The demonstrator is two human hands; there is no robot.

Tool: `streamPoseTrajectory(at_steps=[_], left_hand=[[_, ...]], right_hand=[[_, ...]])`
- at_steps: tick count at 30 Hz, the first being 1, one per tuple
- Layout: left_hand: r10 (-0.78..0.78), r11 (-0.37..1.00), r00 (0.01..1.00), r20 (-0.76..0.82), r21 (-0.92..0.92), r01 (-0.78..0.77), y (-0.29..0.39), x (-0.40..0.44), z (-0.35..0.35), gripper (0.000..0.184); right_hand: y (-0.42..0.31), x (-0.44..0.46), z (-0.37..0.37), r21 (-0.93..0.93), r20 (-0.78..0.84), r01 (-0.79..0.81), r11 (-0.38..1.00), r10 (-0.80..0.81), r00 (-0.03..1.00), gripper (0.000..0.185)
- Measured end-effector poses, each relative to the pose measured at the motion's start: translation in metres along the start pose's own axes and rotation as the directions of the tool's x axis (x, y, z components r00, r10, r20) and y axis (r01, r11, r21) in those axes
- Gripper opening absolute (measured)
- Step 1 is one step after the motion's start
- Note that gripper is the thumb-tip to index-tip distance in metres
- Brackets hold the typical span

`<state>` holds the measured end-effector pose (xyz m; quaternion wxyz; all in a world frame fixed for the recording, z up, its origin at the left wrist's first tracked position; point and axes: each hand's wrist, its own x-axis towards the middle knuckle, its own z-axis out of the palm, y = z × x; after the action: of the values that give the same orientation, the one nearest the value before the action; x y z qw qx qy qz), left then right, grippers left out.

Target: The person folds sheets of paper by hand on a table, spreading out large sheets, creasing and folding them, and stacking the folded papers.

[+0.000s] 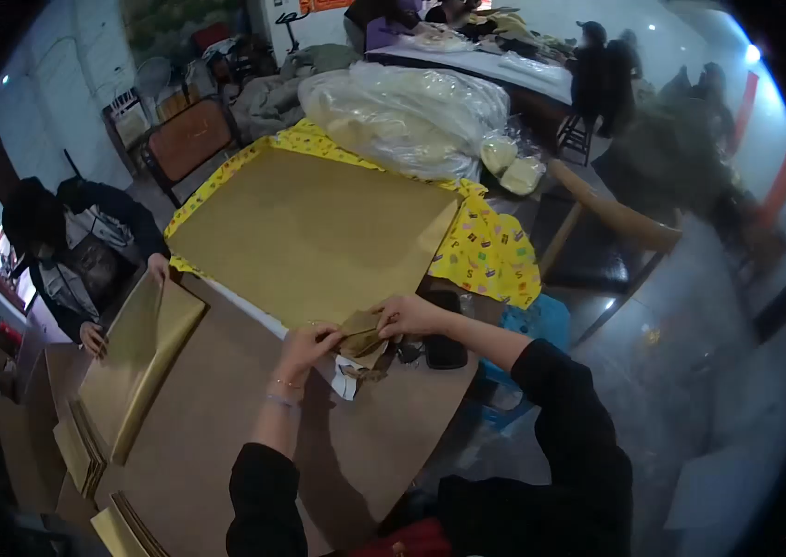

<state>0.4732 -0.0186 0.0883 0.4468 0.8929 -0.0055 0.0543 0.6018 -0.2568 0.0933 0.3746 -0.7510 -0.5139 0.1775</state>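
Head view: left hand point(304, 353) and right hand point(414, 317), grips narrow, pinch brown paper point(361, 336) over the surface point(226, 390), near the large board point(309, 227); paper spans between them (crumpled, long axis hard to tell).

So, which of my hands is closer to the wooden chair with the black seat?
Right: your right hand holds the brown paper on the side toward the chair, while your left hand is on the opposite side, farther away.
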Motion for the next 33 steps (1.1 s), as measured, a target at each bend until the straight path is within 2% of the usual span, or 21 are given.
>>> streamPoseTrajectory(at_steps=[2, 4, 5, 6, 8, 9, 10, 12, 13, 14, 16, 17, 18, 20, 24, 26, 27, 29, 33], left_hand=[[-0.033, 0.997, 0.999, 0.01, -0.07, 0.034, 0.018, -0.003, -0.003, 0.023], [-0.096, 0.994, 0.995, 0.038, 0.057, 0.094, 0.022, -0.004, -0.008, 0.023], [-0.076, 0.997, 0.997, 0.021, -0.014, 0.076, 0.014, -0.002, -0.004, 0.022], [-0.051, 0.995, 0.999, 0.001, -0.085, 0.051, 0.005, -0.002, 0.0, 0.022], [-0.059, 0.993, 0.998, -0.012, -0.1, 0.057, 0.011, -0.003, -0.002, 0.021], [-0.036, 0.993, 0.999, -0.015, -0.113, 0.034, 0.01, -0.003, -0.002, 0.02], [-0.049, 0.998, 0.999, -0.007, -0.049, 0.049, 0.008, -0.001, -0.002, 0.02], [-0.086, 0.993, 0.996, 0.03, -0.084, 0.088, 0.015, -0.005, -0.007, 0.021], [-0.103, 0.987, 0.992, 0.072, -0.115, 0.11, 0.018, -0.004, -0.009, 0.022], [-0.055, 0.988, 0.997, 0.046, -0.141, 0.061, -0.025, 0.007, 0.008, 0.019], [-0.092, 0.973, 0.995, 0.04, -0.208, 0.098, -0.014, 0.004, 0.006, 0.018], [-0.129, 0.953, 0.991, 0.043, -0.272, 0.136, -0.009, 0.001, 0.004, 0.017], [-0.133, 0.952, 0.99, 0.049, -0.27, 0.141, -0.004, 0.0, 0.002, 0.017], [-0.167, 0.957, 0.983, 0.08, -0.227, 0.181, 0.007, -0.001, -0.001, 0.018], [-0.104, 0.975, 0.995, 0.001, -0.196, 0.102, 0.009, -0.004, 0.0, 0.017], [-0.066, 0.977, 0.998, -0.005, -0.202, 0.063, 0.008, -0.004, -0.001, 0.018], [-0.066, 0.977, 0.998, -0.004, -0.201, 0.063, 0.005, -0.003, 0.0, 0.018], [-0.015, 0.983, 1.0, -0.023, -0.185, 0.011, -0.001, -0.002, 0.002, 0.019], [-0.012, 0.954, 0.999, -0.034, -0.299, 0.001, -0.016, -0.001, 0.01, 0.021]], right_hand=[[-0.006, 0.007, -0.007, 0.004, 0.075, -0.149, 0.989, 0.149, 0.986, 0.019], [0.004, 0.01, -0.008, 0.118, 0.069, -0.103, 0.988, 0.095, 0.993, 0.021], [-0.025, 0.01, -0.019, 0.146, 0.125, -0.304, 0.941, 0.288, 0.95, 0.026], [-0.002, 0.013, -0.014, 0.241, 0.133, -0.259, 0.935, 0.232, 0.964, 0.027], [-0.005, 0.015, -0.02, 0.239, 0.163, -0.371, 0.897, 0.34, 0.926, 0.026], [-0.002, 0.017, -0.021, 0.255, 0.194, -0.342, 0.904, 0.299, 0.934, 0.02], [0.0, 0.017, -0.018, 0.257, 0.212, -0.342, 0.904, 0.292, 0.932, 0.02], [0.002, 0.015, -0.013, 0.349, 0.08, -0.28, 0.894, 0.269, 0.96, 0.018], [-0.002, 0.013, -0.009, 0.375, 0.056, -0.318, 0.87, 0.322, 0.945, 0.018], [0.0, 0.01, -0.005, 0.372, 0.059, -0.318, 0.872, 0.32, 0.946, 0.018], [0.004, 0.007, 0.006, 0.335, -0.142, -0.155, 0.929, 0.212, 0.967, 0.021], [0.007, 0.004, 0.01, 0.294, -0.213, -0.145, 0.945, 0.213, 0.954, 0.021], [0.008, 0.002, 0.016, 0.3, -0.213, -0.148, 0.942, 0.217, 0.953, 0.021], [0.012, -0.003, 0.026, 0.309, -0.372, -0.01, 0.951, 0.13, 0.919, 0.02], [-0.005, -0.007, 0.028, 0.233, -0.365, -0.122, 0.965, 0.203, 0.909, 0.019], [-0.005, -0.007, 0.03, 0.189, -0.433, 0.028, 0.982, 0.058, 0.9, 0.016], [-0.007, -0.006, 0.03, 0.19, -0.433, 0.028, 0.981, 0.059, 0.899, 0.016], [-0.011, -0.006, 0.031, 0.137, -0.472, 0.141, 0.981, -0.06, 0.88, 0.016], [-0.013, -0.006, 0.038, 0.117, -0.497, 0.141, 0.983, -0.065, 0.865, 0.015]])
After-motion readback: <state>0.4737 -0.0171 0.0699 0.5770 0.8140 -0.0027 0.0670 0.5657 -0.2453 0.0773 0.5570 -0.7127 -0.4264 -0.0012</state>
